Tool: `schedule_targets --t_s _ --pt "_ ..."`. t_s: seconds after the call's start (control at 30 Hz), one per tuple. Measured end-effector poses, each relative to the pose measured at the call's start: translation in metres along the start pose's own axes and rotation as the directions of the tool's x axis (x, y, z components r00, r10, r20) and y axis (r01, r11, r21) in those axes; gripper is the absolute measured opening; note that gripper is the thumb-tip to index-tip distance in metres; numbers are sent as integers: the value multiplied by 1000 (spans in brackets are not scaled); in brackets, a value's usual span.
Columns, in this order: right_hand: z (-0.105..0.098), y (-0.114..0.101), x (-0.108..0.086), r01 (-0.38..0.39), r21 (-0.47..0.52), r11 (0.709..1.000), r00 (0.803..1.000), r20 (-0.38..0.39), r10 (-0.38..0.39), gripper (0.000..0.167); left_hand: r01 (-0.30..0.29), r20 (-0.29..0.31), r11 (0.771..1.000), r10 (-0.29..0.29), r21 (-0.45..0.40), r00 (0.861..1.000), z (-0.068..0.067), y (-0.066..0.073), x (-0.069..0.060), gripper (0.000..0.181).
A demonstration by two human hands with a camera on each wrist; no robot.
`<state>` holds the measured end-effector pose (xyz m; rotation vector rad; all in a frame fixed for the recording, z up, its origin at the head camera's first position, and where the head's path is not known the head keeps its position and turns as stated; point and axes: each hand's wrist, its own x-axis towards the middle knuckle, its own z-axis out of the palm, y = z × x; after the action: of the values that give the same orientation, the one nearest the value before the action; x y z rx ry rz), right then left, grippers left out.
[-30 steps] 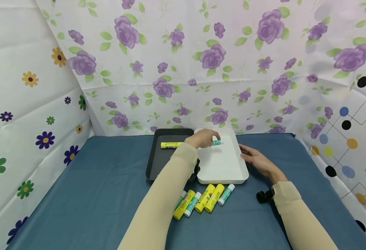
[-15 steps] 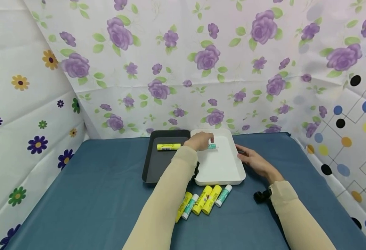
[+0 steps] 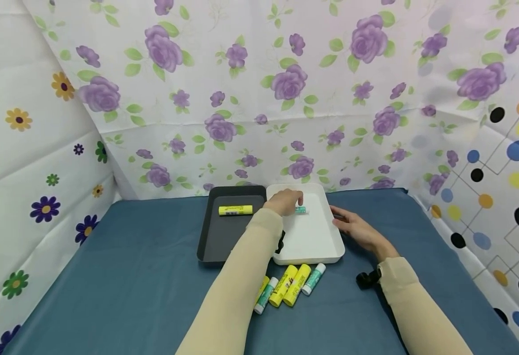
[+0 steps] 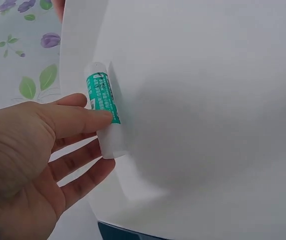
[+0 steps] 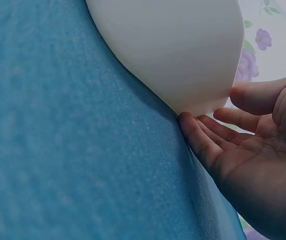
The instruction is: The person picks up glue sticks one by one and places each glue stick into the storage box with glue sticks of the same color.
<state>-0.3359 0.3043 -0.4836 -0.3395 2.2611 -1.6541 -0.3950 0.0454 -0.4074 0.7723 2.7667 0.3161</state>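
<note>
1. Over the last second the left hand [image 3: 283,202] has dipped, bringing the green stick [image 4: 102,97] down inside the white tray [image 3: 314,239], in its far half; the stick is in place there but not released
2. The left thumb and fingers pinch the stick; whether its whole length rests on the tray floor cannot be told
3. The right hand [image 3: 360,230] touches the white tray's right side as before, thumb and fingertips apart
4. Beside it, the black tray [image 3: 217,239] bears a yellow stick [image 3: 235,210], unmoved
5. The left sleeve [image 3: 230,293] partly covers the leftmost visible one in the row of sticks [image 3: 296,286]; a green one beyond it, showing a second ago, is now hidden
6. From the head view, the hand masks most of the green stick
</note>
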Motion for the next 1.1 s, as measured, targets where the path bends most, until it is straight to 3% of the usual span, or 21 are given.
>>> schedule_targets --t_s 0.4,0.8,1.1 --pt "11 1 1 -10 5 1000 1000 8 9 64 17 -37 999 -16 31 999 10 -10 -5 27" --pt "5 3 2 -17 1 1000 1000 2 17 64 -27 -42 999 28 17 999 0 -11 -1 35" --pt "0 1 1 -11 -16 1000 1000 2 11 65 -45 -39 999 45 -13 998 -15 -9 -11 39"
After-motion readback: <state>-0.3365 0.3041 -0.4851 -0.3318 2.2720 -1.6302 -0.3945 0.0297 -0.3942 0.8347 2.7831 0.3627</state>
